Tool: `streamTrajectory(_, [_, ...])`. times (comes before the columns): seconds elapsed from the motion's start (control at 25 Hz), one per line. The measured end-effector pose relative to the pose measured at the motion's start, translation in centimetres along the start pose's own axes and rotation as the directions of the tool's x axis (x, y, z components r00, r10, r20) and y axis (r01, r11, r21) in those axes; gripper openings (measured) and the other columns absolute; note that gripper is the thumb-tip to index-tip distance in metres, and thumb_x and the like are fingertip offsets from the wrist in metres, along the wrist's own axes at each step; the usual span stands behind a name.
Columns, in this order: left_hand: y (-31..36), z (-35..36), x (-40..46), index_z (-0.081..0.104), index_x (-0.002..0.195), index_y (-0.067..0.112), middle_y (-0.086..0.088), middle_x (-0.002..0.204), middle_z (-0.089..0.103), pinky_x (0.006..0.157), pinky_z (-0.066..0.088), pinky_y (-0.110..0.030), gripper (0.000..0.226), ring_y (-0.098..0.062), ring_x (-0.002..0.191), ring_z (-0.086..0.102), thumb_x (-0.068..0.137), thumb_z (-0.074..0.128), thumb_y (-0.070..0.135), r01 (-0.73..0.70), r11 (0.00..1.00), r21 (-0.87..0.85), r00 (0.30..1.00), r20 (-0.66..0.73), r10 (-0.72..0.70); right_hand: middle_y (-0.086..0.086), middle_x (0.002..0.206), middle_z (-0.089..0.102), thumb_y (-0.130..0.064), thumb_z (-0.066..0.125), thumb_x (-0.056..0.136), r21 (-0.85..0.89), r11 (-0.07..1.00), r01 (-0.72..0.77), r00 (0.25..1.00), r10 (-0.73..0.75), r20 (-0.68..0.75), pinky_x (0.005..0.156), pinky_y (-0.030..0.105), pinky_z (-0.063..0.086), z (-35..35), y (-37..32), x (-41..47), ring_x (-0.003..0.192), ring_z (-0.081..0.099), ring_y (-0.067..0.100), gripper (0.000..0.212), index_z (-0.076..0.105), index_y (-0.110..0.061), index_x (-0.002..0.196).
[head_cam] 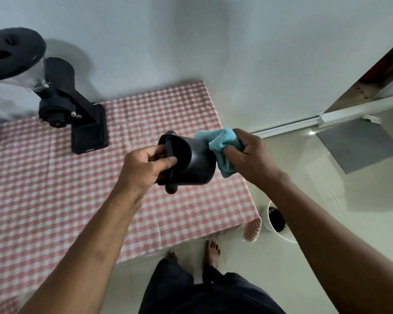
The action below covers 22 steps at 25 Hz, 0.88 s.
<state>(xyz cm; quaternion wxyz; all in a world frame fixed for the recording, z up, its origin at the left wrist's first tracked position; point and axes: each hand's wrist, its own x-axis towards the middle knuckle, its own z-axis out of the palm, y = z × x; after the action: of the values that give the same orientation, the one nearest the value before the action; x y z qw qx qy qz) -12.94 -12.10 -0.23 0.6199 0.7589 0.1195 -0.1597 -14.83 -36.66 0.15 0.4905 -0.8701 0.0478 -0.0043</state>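
A black knock box (196, 160), a round tub with a bar across its mouth, is held on its side above the table's right part. My left hand (145, 166) grips its rim and bar, with fingers curled into the opening. My right hand (250, 155) holds a bunched light-blue cloth (224, 145) pressed against the tub's base end.
A black coffee grinder (61, 96) with a clear hopper stands at the back left of the table under a pink checked cloth (55, 189). A white bucket (278, 223) with dark grounds sits on the floor by the table's right corner. My bare feet (211, 250) are below the front edge.
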Motion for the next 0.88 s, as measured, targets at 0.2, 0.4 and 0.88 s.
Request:
streamTrajectory(0.2, [-2.5, -2.3, 0.5, 0.078, 0.099, 0.031, 0.007, 0.091, 0.085, 0.072, 0.061, -0.032, 0.026, -0.019, 0.088, 0.081, 0.088, 0.079, 0.007, 0.07, 0.998, -0.012, 0.998, -0.008, -0.07, 0.007, 0.123, 0.074, -0.016, 0.065, 0.084, -0.493, 0.792, 0.361, 0.931, -0.333, 0.146, 0.1, 0.04, 0.049, 1.0, 6.3, -3.1, 0.12, 0.062, 0.025, 0.031, 0.074, -0.015, 0.114])
streamTrajectory(0.4, [-5.2, -3.6, 0.1, 0.072, 0.13, 0.01, -0.005, 0.105, 0.081, 0.075, 0.058, -0.033, 0.042, -0.026, 0.095, 0.077, 0.089, 0.078, 0.003, 0.137, 0.99, 0.023, 0.99, 0.015, -0.138, 0.019, 0.175, 0.007, -0.031, 0.051, 0.096, -0.772, 0.599, 0.213, 0.807, 0.338, 0.485, 0.119, 0.075, 0.021, 5.7, 13.7, -9.3, 0.162, 0.004, 0.043, 0.073, 0.027, -0.02, 0.164])
streamTrajectory(0.88, [-3.5, -6.1, 0.1, 0.068, 0.139, 0.022, 0.002, 0.12, 0.076, 0.066, 0.058, -0.013, 0.049, -0.012, 0.104, 0.074, 0.093, 0.076, 0.007, -0.144, 0.939, 0.311, 0.978, 0.191, 0.086, -0.009, 0.141, 0.069, -0.049, 0.062, 0.088, -0.115, 0.971, -0.209, 0.975, 0.217, 0.057, 0.111, 0.039, 0.052, 7.9, 0.5, -5.3, 0.124, 0.067, 0.008, 0.057, 0.064, -0.03, 0.141])
